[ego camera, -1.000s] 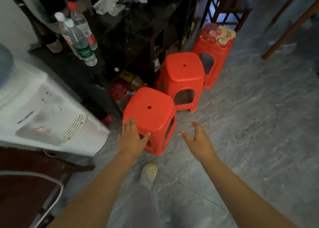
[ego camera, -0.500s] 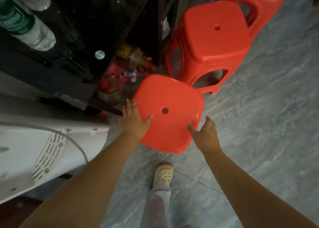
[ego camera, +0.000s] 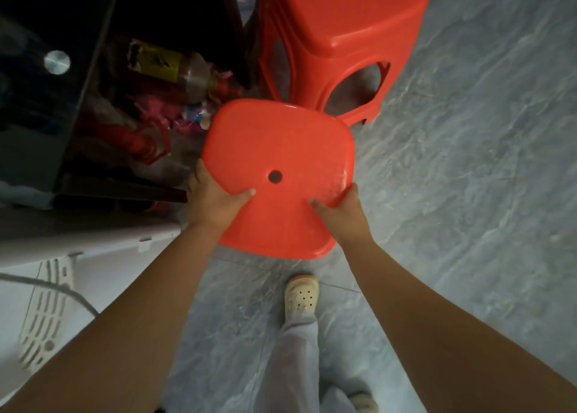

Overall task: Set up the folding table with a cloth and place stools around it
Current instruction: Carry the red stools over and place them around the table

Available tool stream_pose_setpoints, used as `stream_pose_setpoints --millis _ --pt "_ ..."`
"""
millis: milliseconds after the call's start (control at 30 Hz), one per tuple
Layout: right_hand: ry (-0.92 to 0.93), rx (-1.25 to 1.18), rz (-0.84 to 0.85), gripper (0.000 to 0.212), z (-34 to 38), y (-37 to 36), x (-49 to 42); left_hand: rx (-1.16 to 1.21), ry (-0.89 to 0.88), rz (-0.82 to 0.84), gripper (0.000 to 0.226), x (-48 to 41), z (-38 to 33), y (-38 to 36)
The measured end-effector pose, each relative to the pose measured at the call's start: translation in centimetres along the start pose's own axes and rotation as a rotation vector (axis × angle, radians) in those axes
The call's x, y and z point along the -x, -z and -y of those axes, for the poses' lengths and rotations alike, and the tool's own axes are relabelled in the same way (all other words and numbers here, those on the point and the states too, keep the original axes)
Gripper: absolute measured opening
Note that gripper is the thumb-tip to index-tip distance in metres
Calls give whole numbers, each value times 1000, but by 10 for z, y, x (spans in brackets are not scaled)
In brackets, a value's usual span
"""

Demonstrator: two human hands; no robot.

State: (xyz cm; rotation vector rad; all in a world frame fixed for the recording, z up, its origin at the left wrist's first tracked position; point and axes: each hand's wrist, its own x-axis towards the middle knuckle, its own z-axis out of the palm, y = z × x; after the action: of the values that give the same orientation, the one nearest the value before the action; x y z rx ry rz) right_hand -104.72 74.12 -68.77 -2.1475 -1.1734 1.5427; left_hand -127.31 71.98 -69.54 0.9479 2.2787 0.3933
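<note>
Now both hands, left hand [ego camera: 215,201] and right hand [ego camera: 343,214], grip the red stool [ego camera: 278,150] by its side edges.

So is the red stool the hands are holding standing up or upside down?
Right way up: the near stool's flat seat with its hole faces the camera, left hand and right hand gripping its sides.

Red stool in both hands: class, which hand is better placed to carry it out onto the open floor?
Right hand: it grips the near stool on the open-floor side; the left hand sits beside the dark cabinet.
</note>
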Motion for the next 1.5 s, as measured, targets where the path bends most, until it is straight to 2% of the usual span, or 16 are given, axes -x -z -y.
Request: stream_pose_setpoints --millis 133,333,433,500,600,667,733,900,1000,1067,1133,1233,1267,1367,1500 --pt "-62 -104 -82 65 -18 40 12 -29 -100 26 125 34 -25 -11" --pt "-161 -296 -221 59 -83 128 68 -124 -323 121 117 107 -92 -46" --pt "-225 -404 -320 70 -128 168 109 -168 -458 194 114 156 -127 -70" --pt "-230 -490 -385 57 -161 192 139 -201 -540 250 111 194 -147 -87" --pt "-263 -584 -505 48 -214 225 186 -250 -666 350 109 257 -166 -114" --pt "-278 -640 -582 34 -254 246 219 -286 -740 421 110 305 -170 -133" --pt "-316 -690 -663 29 -298 261 255 -333 -797 478 110 357 -167 -154" --pt "-452 -756 -860 48 -403 292 364 -387 -918 666 105 495 -148 -207" --pt "-572 -781 -969 33 -467 304 421 -439 -986 814 104 569 -129 -236" --pt "-646 -787 -1036 31 -505 309 456 -482 -1016 911 103 612 -117 -255" --pt "-712 -785 -1087 39 -539 310 488 -531 -1060 997 104 650 -105 -272" --pt "-828 -799 -1156 69 -579 312 536 -631 -1153 1110 105 705 -86 -290" --pt "-852 -810 -1171 70 -594 311 549 -653 -1179 1146 105 721 -79 -295" --pt "-891 -843 -1185 56 -637 302 588 -734 -1250 1216 105 764 -59 -312" --pt "-946 -887 -1206 62 -692 286 627 -842 -1306 1253 103 817 -30 -333"
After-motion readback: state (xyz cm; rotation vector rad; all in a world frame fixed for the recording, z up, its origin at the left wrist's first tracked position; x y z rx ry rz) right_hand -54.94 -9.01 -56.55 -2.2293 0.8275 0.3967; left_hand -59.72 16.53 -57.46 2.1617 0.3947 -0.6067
